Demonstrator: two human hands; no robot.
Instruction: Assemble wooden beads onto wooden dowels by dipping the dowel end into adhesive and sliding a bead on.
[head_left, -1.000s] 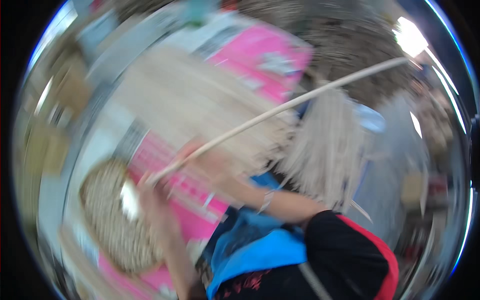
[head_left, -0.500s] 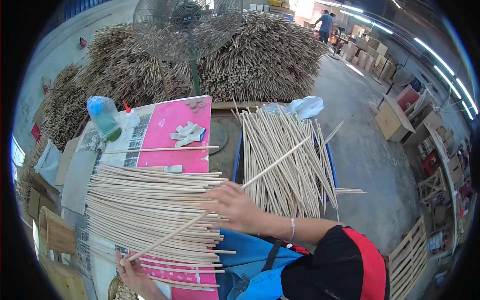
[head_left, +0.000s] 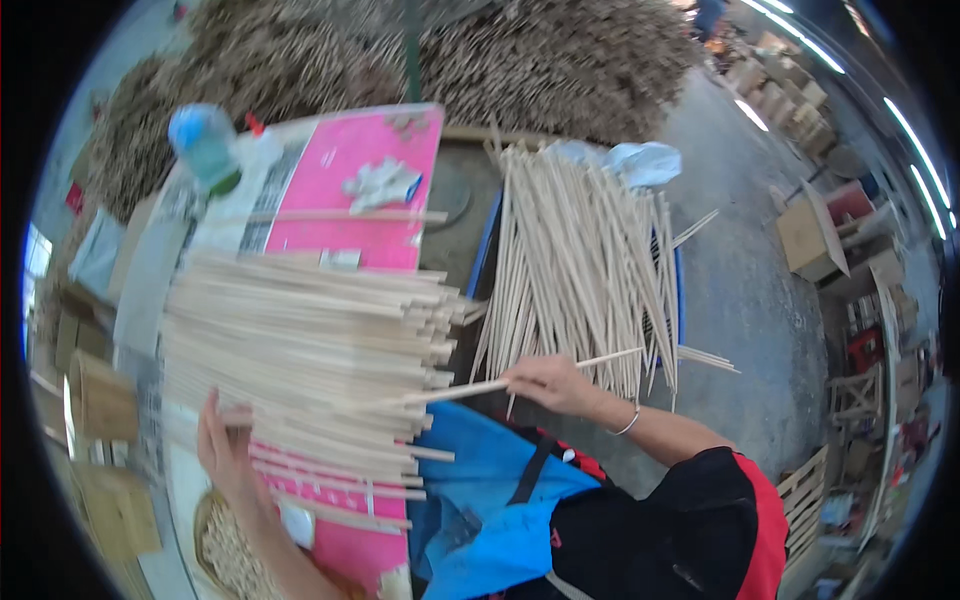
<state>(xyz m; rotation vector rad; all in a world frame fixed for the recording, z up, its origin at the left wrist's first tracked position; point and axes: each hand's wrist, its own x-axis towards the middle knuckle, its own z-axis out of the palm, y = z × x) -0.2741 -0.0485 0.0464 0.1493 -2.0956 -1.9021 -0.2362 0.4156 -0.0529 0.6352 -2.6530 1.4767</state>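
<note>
A long pale wooden stick [head_left: 455, 391] lies slantwise over the row of sticks, its middle smeared by motion. My right hand [head_left: 550, 385] pinches it, and its tip pokes out to the right beyond the fingers. At its left end is my left hand [head_left: 225, 440], thumb and fingers around what looks like the stick's end, though blur softens this. Beneath spreads a broad layer of similar wooden sticks [head_left: 300, 310], side by side on a pink-and-white table top [head_left: 350, 250]. To the right, a blue-edged crate [head_left: 683, 290] holds a heap of sticks [head_left: 580, 260].
A white glove [head_left: 380, 185], a bottle with blue top [head_left: 205, 150] and a single stick [head_left: 330, 215] lie farther up the table. A basket of small wooden pieces [head_left: 235, 550] sits near my left forearm. Large stick bundles [head_left: 560, 70] stack up behind.
My right hand has moved right and slightly down along with the stick, which now lies flatter. My left hand has risen. The whole view has shifted, so the fan has nearly left it.
</note>
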